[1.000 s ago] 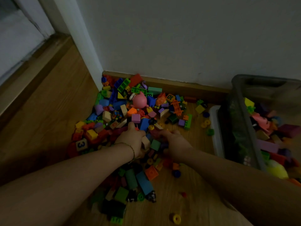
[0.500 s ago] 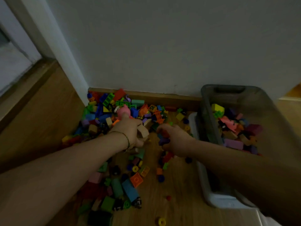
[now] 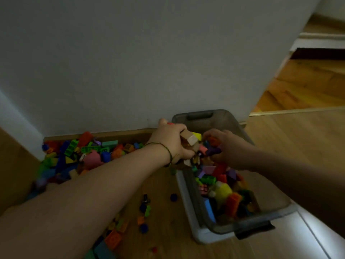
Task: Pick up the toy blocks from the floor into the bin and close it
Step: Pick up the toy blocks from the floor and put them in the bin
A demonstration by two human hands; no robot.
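Plastic blocks (image 3: 192, 140), light, hard, slippery: your left hand (image 3: 173, 141) and right hand (image 3: 228, 149) clutch loose handfuls over the bin (image 3: 205, 234), fingers (image 3: 185, 153) curled; cup from underneath.

No text or numbers are legible on the blocks (image 3: 86, 139) or bin (image 3: 224, 119).

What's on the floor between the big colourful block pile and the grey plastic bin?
Head view: wooden floor with a few stray small blocks, one a dark blue round piece.
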